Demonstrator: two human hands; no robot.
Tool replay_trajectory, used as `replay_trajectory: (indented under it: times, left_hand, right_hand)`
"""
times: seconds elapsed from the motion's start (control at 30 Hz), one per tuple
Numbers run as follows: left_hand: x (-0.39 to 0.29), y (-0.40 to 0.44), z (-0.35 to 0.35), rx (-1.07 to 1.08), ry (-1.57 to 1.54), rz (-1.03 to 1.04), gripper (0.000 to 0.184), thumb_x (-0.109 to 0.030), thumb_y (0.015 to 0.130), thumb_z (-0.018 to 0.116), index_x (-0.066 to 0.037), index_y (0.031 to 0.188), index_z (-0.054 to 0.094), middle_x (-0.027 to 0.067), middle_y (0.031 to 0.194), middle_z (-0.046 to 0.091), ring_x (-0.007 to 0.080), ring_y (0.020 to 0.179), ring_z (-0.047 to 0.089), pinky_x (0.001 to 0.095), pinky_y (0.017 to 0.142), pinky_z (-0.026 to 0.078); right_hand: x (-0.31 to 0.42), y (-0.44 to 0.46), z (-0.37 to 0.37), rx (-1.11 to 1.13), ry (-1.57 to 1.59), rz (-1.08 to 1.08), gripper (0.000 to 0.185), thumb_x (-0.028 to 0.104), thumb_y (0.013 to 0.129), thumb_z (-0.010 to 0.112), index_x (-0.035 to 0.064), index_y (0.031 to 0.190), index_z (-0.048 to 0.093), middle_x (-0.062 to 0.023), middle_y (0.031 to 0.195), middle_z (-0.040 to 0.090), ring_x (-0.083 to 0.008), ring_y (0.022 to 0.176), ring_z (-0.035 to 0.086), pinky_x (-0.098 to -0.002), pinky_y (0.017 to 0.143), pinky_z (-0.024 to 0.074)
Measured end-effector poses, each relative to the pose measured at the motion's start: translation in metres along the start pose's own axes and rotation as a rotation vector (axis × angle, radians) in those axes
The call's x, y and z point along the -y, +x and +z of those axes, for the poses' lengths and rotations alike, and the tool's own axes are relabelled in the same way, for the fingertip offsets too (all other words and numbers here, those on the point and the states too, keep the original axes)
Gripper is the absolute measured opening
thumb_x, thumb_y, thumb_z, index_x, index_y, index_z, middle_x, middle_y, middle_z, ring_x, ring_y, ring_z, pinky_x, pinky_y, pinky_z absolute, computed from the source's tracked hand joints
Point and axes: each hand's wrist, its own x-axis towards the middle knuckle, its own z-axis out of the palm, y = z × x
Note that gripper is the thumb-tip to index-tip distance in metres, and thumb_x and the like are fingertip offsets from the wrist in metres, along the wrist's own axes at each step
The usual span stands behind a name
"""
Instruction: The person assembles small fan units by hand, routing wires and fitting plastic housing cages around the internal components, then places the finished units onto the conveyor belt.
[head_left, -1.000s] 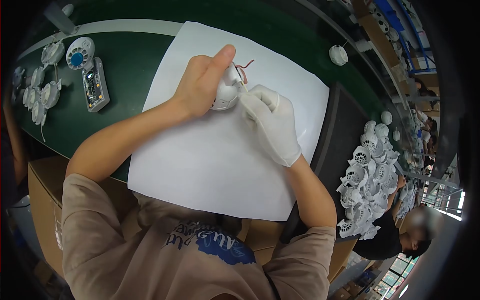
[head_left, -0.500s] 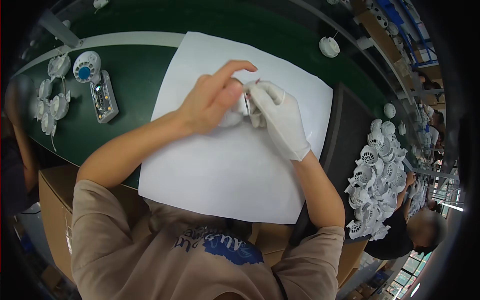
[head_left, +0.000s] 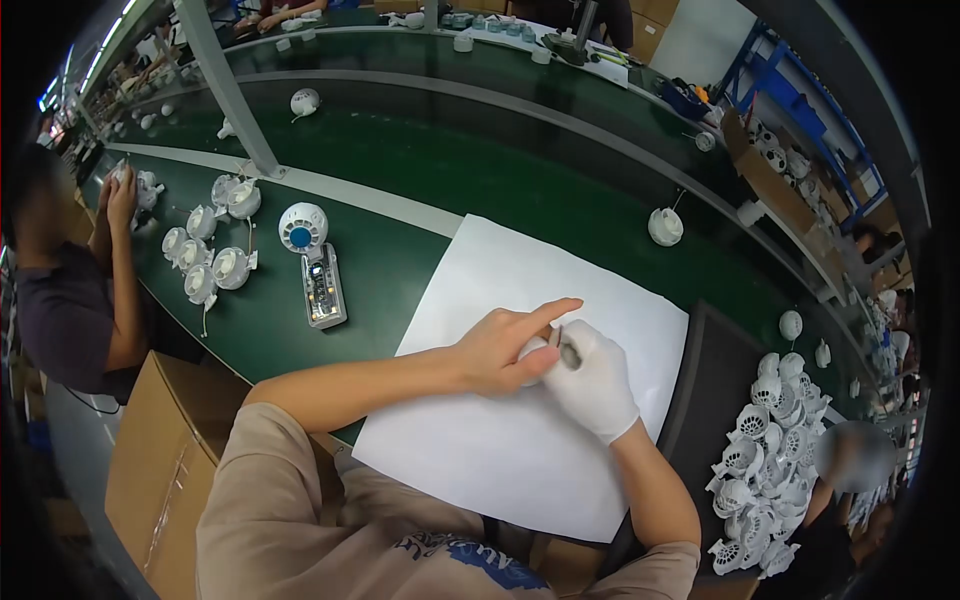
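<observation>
My bare left hand (head_left: 503, 352) meets my right hand (head_left: 596, 385), which wears a white glove, over the white sheet (head_left: 480, 450). Between them is a small, rounded white plastic part (head_left: 533, 347), mostly covered by fingers. The left thumb presses along this part, while the index finger points out past it. Curled gloved fingers grip its right side. A short dark line shows at the gloved fingertips; what it is I cannot make out.
Left of the sheet are a white device with a blue centre (head_left: 301, 236), a box with lit electronics (head_left: 322, 290) and several white fan-like units (head_left: 232, 268). White vented housings (head_left: 765, 450) lie piled at right. A co-worker (head_left: 75, 290) sits at left; a metal post (head_left: 228, 90) stands ahead.
The head view has tilted up, showing more of the line and the co-worker at left. Both hands stay together at the white part, with the gloved fingers curled closer round it.
</observation>
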Motion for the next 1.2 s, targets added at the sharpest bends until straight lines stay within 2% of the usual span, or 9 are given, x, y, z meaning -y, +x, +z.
replay_trajectory:
  times: [0.07,0.27,0.5,0.57,0.63,0.77,0.9,1.03,1.2]
  left_hand:
    - [-0.001,0.000,0.004,-0.076,0.102,0.033,0.046,-0.030,0.101,0.039,0.005,0.125,0.056,0.0187,0.081,0.068,0.0326,0.067,0.065,0.0365,0.067,0.053]
    - [0.000,0.003,0.009,-0.093,0.150,-0.096,0.049,-0.026,0.101,0.035,0.005,0.078,0.066,0.0164,0.069,0.066,0.0298,0.063,0.064,0.0367,0.064,0.052]
    - [0.013,0.025,-0.012,-0.009,0.309,-0.109,0.061,-0.039,0.105,0.024,0.001,0.095,0.069,0.0129,0.088,0.070,0.0199,0.082,0.061,0.0307,0.075,0.048]
    - [0.012,0.046,-0.019,-0.273,0.171,-0.322,0.059,-0.041,0.105,0.023,0.001,0.115,0.063,0.0132,0.109,0.067,0.0226,0.099,0.060,0.0327,0.087,0.046]
    - [0.048,0.060,-0.035,-0.594,0.105,-0.181,0.043,-0.033,0.104,0.035,-0.003,0.127,0.057,0.0146,0.120,0.064,0.0259,0.107,0.060,0.0367,0.095,0.045]
    - [0.064,0.051,-0.039,-0.869,0.399,0.040,0.037,-0.026,0.101,0.046,-0.006,0.131,0.055,0.0167,0.127,0.060,0.0282,0.120,0.055,0.0366,0.106,0.037]
    - [0.046,0.048,-0.029,-0.518,0.676,0.211,0.030,-0.019,0.097,0.054,-0.006,0.124,0.060,0.0156,0.125,0.062,0.0304,0.119,0.057,0.0381,0.103,0.041]
    - [0.028,0.060,-0.003,-0.129,0.388,0.059,0.025,-0.019,0.094,0.058,-0.004,0.113,0.065,0.0145,0.123,0.062,0.0315,0.116,0.059,0.0369,0.099,0.045]
    - [0.062,0.171,-0.005,-0.254,0.509,-0.041,0.030,-0.025,0.093,0.062,-0.003,0.113,0.067,0.0183,0.115,0.066,0.0335,0.107,0.064,0.0360,0.093,0.049]
  right_hand:
    - [0.000,-0.007,0.007,-0.123,-0.565,-0.279,0.015,0.012,0.089,0.059,0.0034,0.079,0.065,-0.0115,0.071,0.066,-0.0219,0.055,0.063,-0.0354,0.050,0.0488]
    - [-0.007,-0.017,0.015,-0.029,-0.998,-0.450,0.007,0.009,0.082,0.058,0.0032,0.080,0.061,-0.0151,0.068,0.061,-0.0340,0.059,0.063,-0.0450,0.051,0.0504]
    - [-0.016,0.001,0.006,-0.115,-0.745,-0.309,0.024,0.021,0.093,0.052,0.0031,0.082,0.064,-0.0180,0.075,0.065,-0.0368,0.067,0.064,-0.0458,0.063,0.0514]
    - [-0.021,0.007,-0.003,-0.049,-0.441,-0.119,0.032,0.028,0.096,0.050,0.0031,0.082,0.065,-0.0193,0.079,0.066,-0.0381,0.072,0.064,-0.0463,0.070,0.0511]
    - [-0.022,0.007,-0.010,-0.051,-0.452,-0.099,0.034,0.030,0.096,0.049,0.0033,0.083,0.066,-0.0200,0.080,0.066,-0.0384,0.074,0.064,-0.0463,0.073,0.0505]
    - [-0.019,0.014,-0.013,0.013,-0.479,-0.094,0.038,0.034,0.095,0.047,0.0041,0.084,0.068,-0.0209,0.082,0.067,-0.0381,0.078,0.064,-0.0460,0.078,0.0501]
    - [-0.024,0.013,-0.012,0.044,-0.532,-0.117,0.039,0.034,0.095,0.045,0.0051,0.085,0.070,-0.0196,0.085,0.068,-0.0363,0.079,0.066,-0.0453,0.079,0.0516]
    - [-0.033,0.015,-0.011,0.006,-0.546,-0.134,0.038,0.034,0.095,0.046,0.0053,0.086,0.070,-0.0190,0.085,0.068,-0.0368,0.079,0.066,-0.0450,0.079,0.0513]
    - [-0.037,0.019,-0.014,0.042,-0.518,-0.148,0.036,0.034,0.094,0.048,0.0051,0.086,0.069,-0.0189,0.084,0.068,-0.0381,0.078,0.064,-0.0451,0.078,0.0505]
